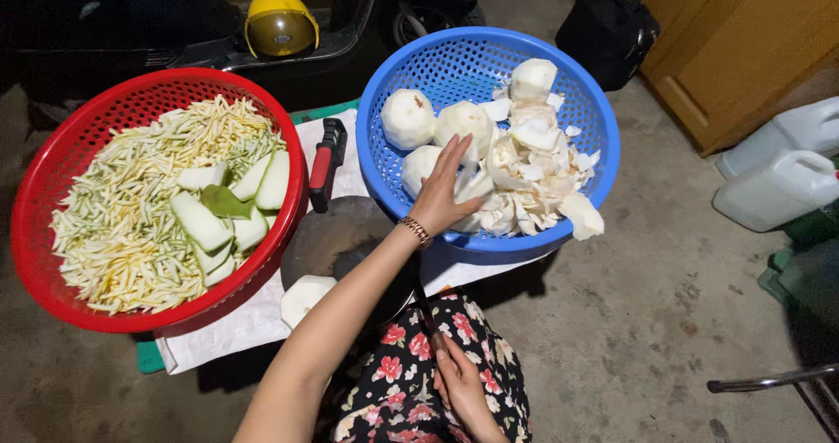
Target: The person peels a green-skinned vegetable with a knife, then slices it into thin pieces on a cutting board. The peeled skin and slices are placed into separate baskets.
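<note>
Bare concrete floor (664,303), wooden cabinet (743,41) top right, dim light.

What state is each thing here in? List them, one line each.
Left hand: open, fingers spread, reaching into the blue basket.
Right hand: closed on a knife handle at the lap.
Knife: held, blade mostly hidden behind the left arm.
Blue basket: holds peeled white pieces and peelings.
Red basket: filled with shredded strips, cut slices on top.
White jugs: capped, upright.
</note>
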`<action>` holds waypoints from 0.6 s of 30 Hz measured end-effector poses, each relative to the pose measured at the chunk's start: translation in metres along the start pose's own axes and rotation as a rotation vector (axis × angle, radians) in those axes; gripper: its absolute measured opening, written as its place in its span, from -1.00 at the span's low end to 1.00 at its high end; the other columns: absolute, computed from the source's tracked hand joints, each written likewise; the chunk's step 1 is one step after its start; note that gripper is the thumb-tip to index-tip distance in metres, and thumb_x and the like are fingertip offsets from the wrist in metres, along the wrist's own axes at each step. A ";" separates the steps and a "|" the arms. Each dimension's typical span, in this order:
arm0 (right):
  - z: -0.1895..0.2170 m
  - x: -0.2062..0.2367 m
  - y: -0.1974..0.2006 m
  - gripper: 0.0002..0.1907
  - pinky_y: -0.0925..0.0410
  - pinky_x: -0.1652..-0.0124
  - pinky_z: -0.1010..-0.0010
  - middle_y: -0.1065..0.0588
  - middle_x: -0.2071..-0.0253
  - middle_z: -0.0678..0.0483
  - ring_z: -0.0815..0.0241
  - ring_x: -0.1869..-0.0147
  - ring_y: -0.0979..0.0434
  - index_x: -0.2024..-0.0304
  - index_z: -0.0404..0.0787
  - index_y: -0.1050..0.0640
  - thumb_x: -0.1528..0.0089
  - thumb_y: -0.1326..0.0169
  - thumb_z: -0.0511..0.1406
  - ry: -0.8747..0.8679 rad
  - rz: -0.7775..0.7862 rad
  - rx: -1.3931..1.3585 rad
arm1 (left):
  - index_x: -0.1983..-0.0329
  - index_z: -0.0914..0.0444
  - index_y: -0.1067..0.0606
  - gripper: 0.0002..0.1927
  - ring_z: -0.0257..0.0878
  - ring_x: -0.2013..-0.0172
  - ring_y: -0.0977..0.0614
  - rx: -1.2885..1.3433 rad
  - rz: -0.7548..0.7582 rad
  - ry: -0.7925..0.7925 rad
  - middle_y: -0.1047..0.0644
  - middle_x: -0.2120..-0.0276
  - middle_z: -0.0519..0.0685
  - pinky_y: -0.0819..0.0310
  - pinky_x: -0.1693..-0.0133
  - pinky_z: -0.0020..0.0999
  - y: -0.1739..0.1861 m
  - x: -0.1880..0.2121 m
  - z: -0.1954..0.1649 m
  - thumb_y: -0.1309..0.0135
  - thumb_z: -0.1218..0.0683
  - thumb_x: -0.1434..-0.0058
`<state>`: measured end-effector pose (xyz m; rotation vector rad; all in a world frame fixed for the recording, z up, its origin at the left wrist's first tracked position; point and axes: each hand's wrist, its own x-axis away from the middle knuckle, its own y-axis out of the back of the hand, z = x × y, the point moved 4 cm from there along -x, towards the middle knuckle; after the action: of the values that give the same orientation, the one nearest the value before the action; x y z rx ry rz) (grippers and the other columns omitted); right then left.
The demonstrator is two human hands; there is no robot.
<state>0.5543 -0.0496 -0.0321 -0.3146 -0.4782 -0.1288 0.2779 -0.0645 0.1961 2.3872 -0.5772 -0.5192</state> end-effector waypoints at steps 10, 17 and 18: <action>-0.011 -0.007 0.013 -0.45 -0.08 0.70 0.50 -0.35 0.67 0.16 0.40 0.73 -0.18 -0.40 -0.09 -0.35 -0.35 0.01 -0.20 -0.040 -0.036 -0.092 | -0.29 0.13 -0.46 -0.37 0.11 -0.34 -0.37 -0.245 -0.104 -0.082 -0.25 -0.43 0.16 -0.22 -0.30 0.07 0.071 0.081 0.028 -0.29 -0.08 -0.14; -0.023 -0.022 -0.007 -0.47 -0.09 0.64 0.59 -0.37 0.64 0.18 0.45 0.67 -0.20 -0.40 -0.15 -0.37 -0.38 0.01 -0.21 0.004 0.095 -0.029 | -0.32 0.26 -0.36 -0.04 0.17 -0.30 -0.34 -0.392 -0.407 0.389 -0.29 -0.32 0.29 -0.26 -0.25 -0.02 0.148 0.259 0.080 -0.46 -0.12 0.16; -0.023 -0.024 -0.008 -0.47 -0.12 0.62 0.59 -0.39 0.64 0.18 0.45 0.65 -0.23 -0.40 -0.15 -0.36 -0.38 0.01 -0.21 0.018 0.104 0.017 | -0.33 0.28 -0.32 0.04 0.18 -0.30 -0.32 -0.393 -0.407 0.471 -0.26 -0.32 0.32 -0.24 -0.24 -0.02 0.144 0.278 0.088 -0.50 -0.12 0.22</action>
<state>0.5414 -0.0632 -0.0605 -0.3206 -0.4444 -0.0266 0.4256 -0.3531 0.1643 2.1342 0.2080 -0.1929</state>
